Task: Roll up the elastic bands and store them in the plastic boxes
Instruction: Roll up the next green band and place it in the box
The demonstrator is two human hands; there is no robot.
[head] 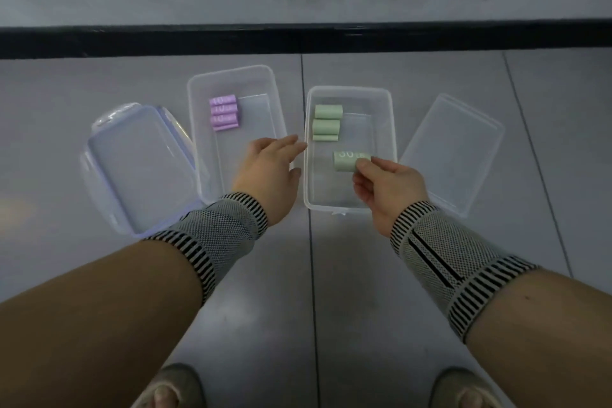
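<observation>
At the bottom edge of the frame the toes of two shoes show, one at lower left point(174, 386) and one at lower right point(465, 387), on a grey tiled floor point(381, 291). Both forearms reach up from the lower corners, each wrapped at the wrist in a grey knitted wrist support with black-and-white striped bands, the left one point(218, 225) and the right one point(440, 252).

Right of centre, the right hand point(385, 190) pinches a rolled green elastic band point(346, 161) by its right end between thumb and curled fingers; the roll lies level, with "30 LB" printed on it, above the near half of the right plastic box point(392, 156). Whether the roll touches the box floor cannot be told.

At centre, the left hand point(270, 170) is relaxed with its fingers loosely together and extended toward the upper right, holding nothing, over the gap between the two boxes.

Farther in, three more green rolls point(326, 124) lie stacked along the right box's left wall. In the left plastic box point(195, 129), three purple rolls point(224, 113) marked "10" lie side by side in the far left corner.

A clear lid with bluish clips point(139, 162) lies left of the left box, and a plain clear lid point(455, 152) lies right of the right box. Across the top runs a black strip point(298, 41) at the base of a grey wall.
</observation>
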